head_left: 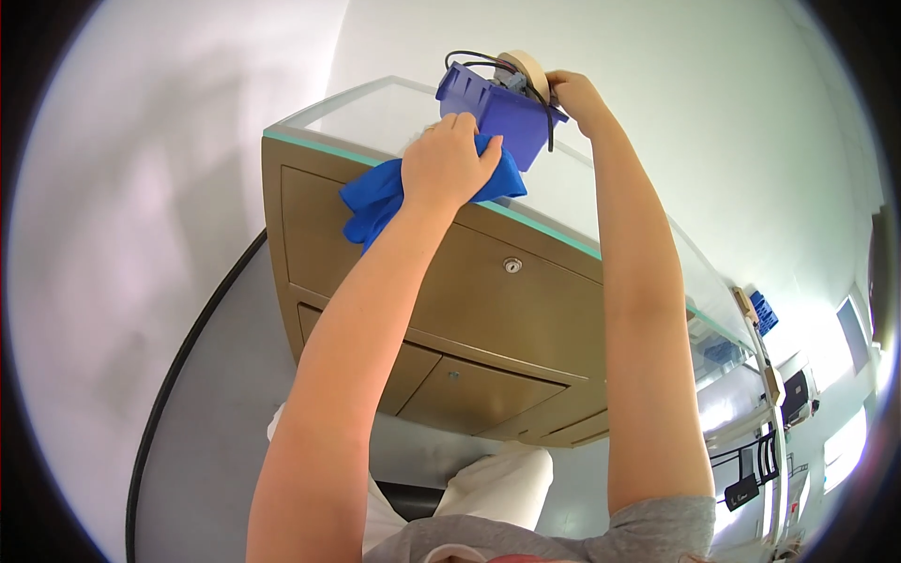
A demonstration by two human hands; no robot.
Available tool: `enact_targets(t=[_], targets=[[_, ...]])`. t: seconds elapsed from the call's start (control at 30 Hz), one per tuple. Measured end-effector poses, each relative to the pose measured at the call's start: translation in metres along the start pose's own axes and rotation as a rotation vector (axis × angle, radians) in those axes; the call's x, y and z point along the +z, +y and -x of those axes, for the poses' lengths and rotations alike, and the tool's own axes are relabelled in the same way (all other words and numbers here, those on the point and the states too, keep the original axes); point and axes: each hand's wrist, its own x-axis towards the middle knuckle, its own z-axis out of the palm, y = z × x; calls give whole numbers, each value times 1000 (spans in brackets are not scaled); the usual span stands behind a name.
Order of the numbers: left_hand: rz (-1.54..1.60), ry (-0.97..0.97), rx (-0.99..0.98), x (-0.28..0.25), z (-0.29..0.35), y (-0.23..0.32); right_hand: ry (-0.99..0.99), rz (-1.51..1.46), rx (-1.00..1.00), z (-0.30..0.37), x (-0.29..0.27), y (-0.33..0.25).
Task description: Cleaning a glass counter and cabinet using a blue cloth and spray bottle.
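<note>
The purple bin point(511, 127) is seen at the far side of the glass tabletop point(343, 117), beyond the front edge; whether it is resting on the glass or slightly raised cannot be told. In it, a roll of tape point(528, 71) and a black cable point(474, 53) are carried, the cable being looped over the rim, probably because it is too long and springy to be contained.

At the bin's right side, the right hand point(577, 101) is placed with bent fingers near the tape. Its fingertips are hidden, so whether the rim or the contents are gripped cannot be told; the bin is perhaps being steadied from there.

Just in front of the bin, to its left, a blue cloth point(371, 188) is held bunched under the curled fingers of the left hand point(446, 164). By this grip the cloth seems to be kept against the glass, while its loose folds are left hanging over the edge. Below the bin, a drawer point(441, 286) with a round lock point(511, 266) is shown closed.
</note>
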Motion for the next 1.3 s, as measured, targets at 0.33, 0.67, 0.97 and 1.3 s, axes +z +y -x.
enact_targets(t=[0.33, 0.67, 0.97, 1.3], targets=[[4, 3, -13, 0, 0, -5, 374, 630, -174, 129, -13, 74], [-78, 131, 56, 6, 3, -5, 119, 477, 328, 208, -37, 116], [-97, 171, 57, 4, 4, -2, 140, 526, 403, 210, -37, 110], [46, 326, 263, 1, 34, -11, 125, 466, 407, 210, -40, 109]])
